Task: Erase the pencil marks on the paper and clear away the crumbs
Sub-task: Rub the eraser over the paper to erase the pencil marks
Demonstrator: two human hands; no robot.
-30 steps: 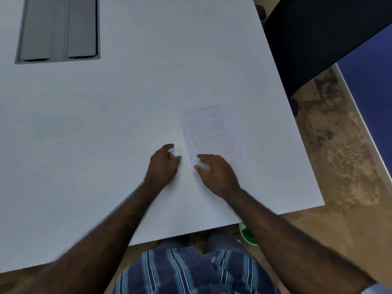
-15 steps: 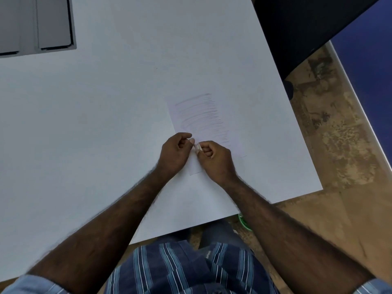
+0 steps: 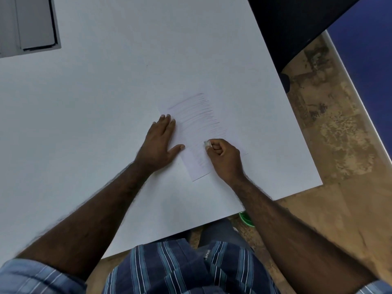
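Note:
A small sheet of paper (image 3: 197, 124) covered in pencil strokes lies on the white table (image 3: 127, 92), near its right front corner. My left hand (image 3: 159, 141) lies flat with straight fingers on the paper's left edge, pressing it down. My right hand (image 3: 224, 160) pinches a small white eraser (image 3: 206, 143) between thumb and fingers, its tip at the lower middle of the paper. I make out no crumbs.
A grey recessed cable hatch (image 3: 27, 24) is set in the table at the far left. A dark chair (image 3: 292, 22) stands past the table's right edge. A green object (image 3: 246, 219) shows under the front edge, over the brown floor.
Half a second ago both hands met at the eraser over the paper's lower left. Now my left hand has spread flat on the paper's left edge and my right holds the eraser alone.

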